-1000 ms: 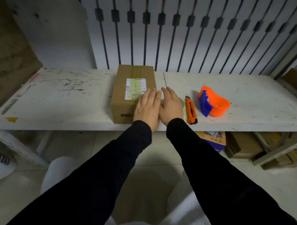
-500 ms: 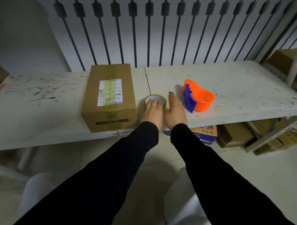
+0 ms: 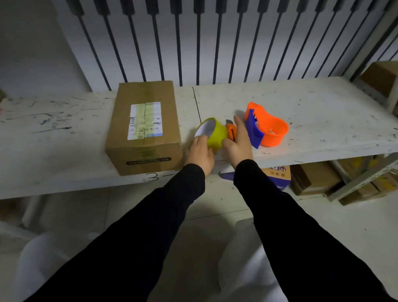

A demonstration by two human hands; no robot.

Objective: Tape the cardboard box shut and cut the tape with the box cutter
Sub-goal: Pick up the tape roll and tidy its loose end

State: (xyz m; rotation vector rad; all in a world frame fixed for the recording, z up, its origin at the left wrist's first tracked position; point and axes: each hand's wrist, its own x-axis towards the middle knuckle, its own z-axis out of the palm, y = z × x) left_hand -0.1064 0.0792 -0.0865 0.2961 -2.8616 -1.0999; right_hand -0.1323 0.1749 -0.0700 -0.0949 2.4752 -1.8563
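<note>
Hands in black sleeves meet over a scuffed white shelf board [image 3: 57,131]. The left hand [image 3: 199,154] grips a yellow-green roll of packing tape [image 3: 213,133], thumb and fingers wrapped around its rim, and the roll is tipped up on edge so its white core faces left. The right hand [image 3: 239,142] lies over an orange box cutter [image 3: 230,130], fingers spread and loose; whether it actually grasps the cutter I cannot tell, since the palm hides most of it. Just left of the roll sits a brown cardboard box [image 3: 144,128] with a white shipping label, flaps closed. An orange-and-blue plastic tape dispenser [image 3: 266,126] stands just right of the right hand.
</note>
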